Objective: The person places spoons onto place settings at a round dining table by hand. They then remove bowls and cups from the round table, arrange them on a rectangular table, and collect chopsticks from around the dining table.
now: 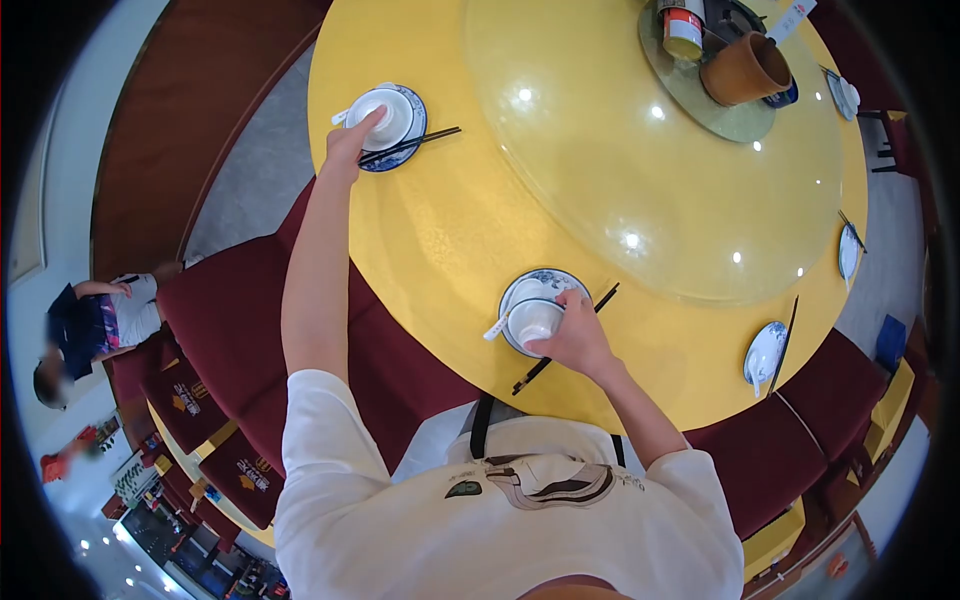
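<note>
My left hand point(352, 143) grips the near edge of a white bowl point(388, 112) that rests over a blue-patterned plate point(418, 120) at the table's left. Black chopsticks point(430, 137) lie across that plate beside my fingers. Nearer to me, my right hand point(574, 335) pinches the right rim of another white bowl point(533, 325), over a second blue-patterned plate point(550, 279). A white spoon point(497, 327) sticks out to the left of this bowl. More black chopsticks point(534, 376) pass diagonally under my right hand.
A glass turntable point(640, 160) covers the yellow table point(440, 300). On it, a tray point(690, 105) holds a brown pot point(745, 70) and a can point(683, 35). Other plates point(765, 352) stand along the right edge. Dark red chairs point(235, 310) surround it; a person point(100, 320) is at left.
</note>
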